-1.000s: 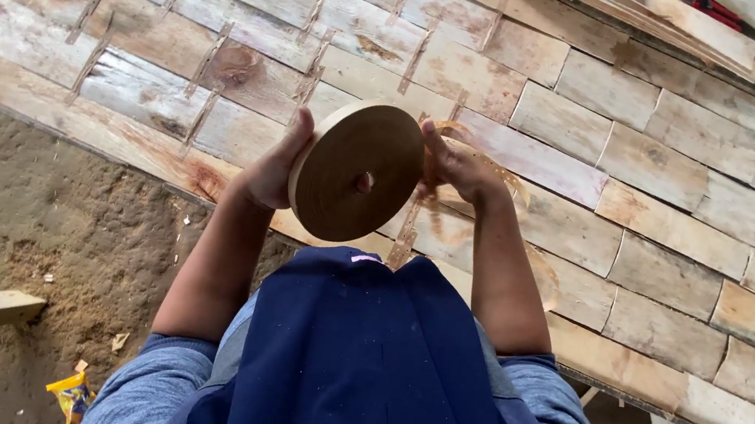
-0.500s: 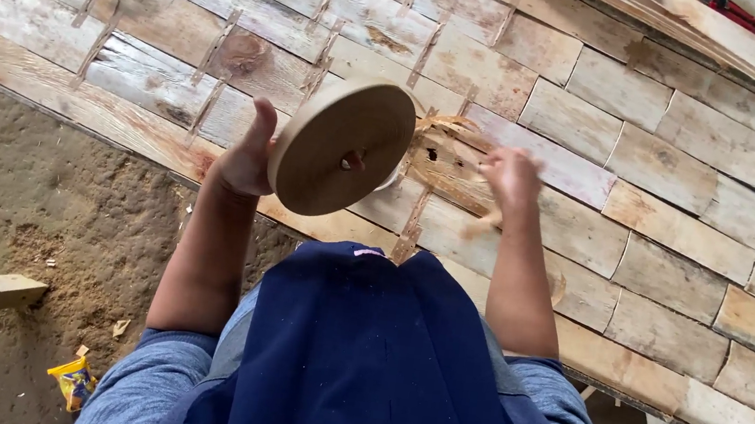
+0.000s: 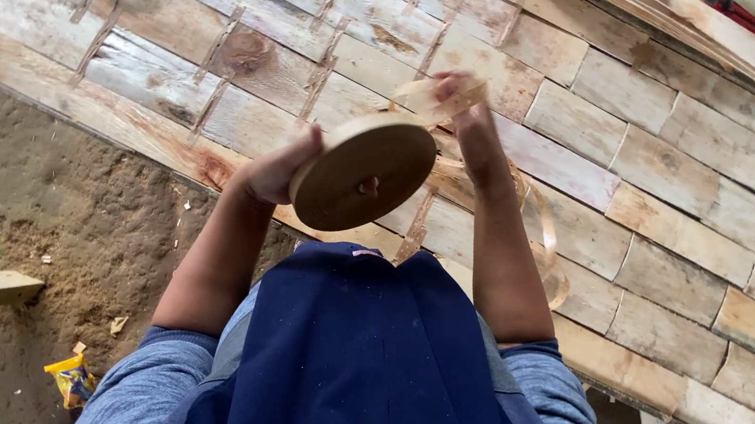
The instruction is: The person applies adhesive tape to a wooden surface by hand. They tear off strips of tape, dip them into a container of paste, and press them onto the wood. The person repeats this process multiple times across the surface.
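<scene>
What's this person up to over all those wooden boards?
A person holds a round tan roll of tape up in the left hand, while the right hand pinches the loose strip peeled off its top. More strip curls down past the right forearm. Below lies a panel of wooden boards, beside bare dirt ground.

Dark blue vest, lighter blue, perhaps denim, sleeves.
</scene>
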